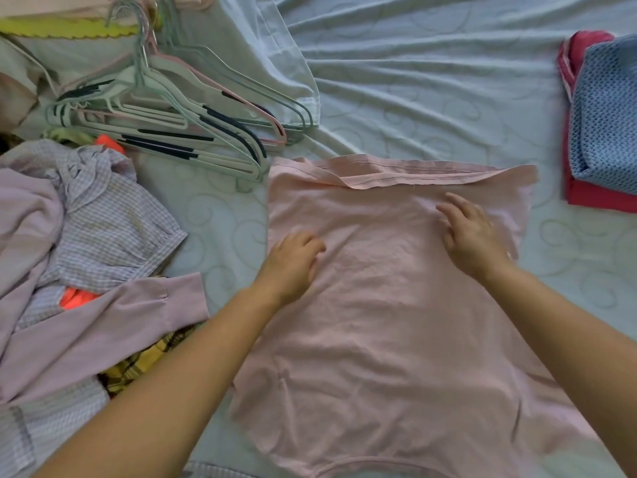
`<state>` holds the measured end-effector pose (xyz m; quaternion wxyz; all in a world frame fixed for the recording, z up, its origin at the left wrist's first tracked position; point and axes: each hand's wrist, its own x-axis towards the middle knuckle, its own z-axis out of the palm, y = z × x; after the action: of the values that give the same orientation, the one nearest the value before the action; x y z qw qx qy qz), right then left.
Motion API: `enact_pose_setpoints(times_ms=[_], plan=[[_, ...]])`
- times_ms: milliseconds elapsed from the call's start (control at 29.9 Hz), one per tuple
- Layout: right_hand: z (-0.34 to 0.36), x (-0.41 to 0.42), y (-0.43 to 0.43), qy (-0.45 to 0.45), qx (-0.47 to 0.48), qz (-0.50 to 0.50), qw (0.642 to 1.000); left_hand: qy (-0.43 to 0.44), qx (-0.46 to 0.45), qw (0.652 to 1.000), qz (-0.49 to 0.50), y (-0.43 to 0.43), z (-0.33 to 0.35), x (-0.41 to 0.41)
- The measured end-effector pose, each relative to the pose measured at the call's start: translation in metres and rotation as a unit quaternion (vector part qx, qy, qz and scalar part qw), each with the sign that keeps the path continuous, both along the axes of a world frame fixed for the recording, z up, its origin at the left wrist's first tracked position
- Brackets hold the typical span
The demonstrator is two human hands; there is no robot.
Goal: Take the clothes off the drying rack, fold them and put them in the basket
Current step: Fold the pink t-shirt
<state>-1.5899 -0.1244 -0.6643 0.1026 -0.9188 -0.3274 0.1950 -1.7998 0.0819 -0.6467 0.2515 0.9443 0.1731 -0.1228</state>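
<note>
Head view: left hand (293,267) and right hand (474,232), palms flat and gripping nothing, smooth the pink T-shirt (396,322) mid-bed (431,98) for folding.

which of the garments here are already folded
Only the blue mesh-knit garment stacked on the red garment at the far right; the pink top lies spread flat and the checked shirt sits crumpled.

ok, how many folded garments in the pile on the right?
2 visible. A blue patterned garment lies on top; a red garment lies beneath it, showing at the pile's far, left and near edges. The frame cuts the pile off, so more may be hidden.
</note>
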Motion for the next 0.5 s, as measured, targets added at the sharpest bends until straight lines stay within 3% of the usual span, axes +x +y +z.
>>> enact_pose_setpoints(times_ms=[100,167,267,301,368,434,501], plan=[[-0.006,0.03,0.031,0.038,-0.048,0.044,0.997,0.091,0.001,0.995,-0.037,0.016,-0.015,0.067],[-0.008,0.051,0.041,0.055,-0.077,0.018,0.995,0.148,0.051,0.987,-0.041,0.035,-0.025,0.095],[-0.002,0.074,0.034,0.031,-0.044,-0.105,0.993,0.144,0.088,0.975,0.146,0.076,-0.025,0.106],[-0.002,0.075,0.027,0.001,-0.021,-0.099,0.995,0.131,0.083,0.97,0.187,0.083,-0.022,0.102],[-0.003,0.06,0.012,-0.043,0.04,0.023,0.998,0.059,0.153,0.982,0.092,0.08,-0.018,0.092],[-0.016,0.042,-0.004,-0.035,0.02,0.149,0.988,-0.021,0.165,0.985,-0.039,0.061,-0.019,0.077],[-0.024,0.039,-0.019,-0.019,-0.036,0.124,0.991,0.035,0.142,0.987,-0.066,0.037,-0.026,0.057]])
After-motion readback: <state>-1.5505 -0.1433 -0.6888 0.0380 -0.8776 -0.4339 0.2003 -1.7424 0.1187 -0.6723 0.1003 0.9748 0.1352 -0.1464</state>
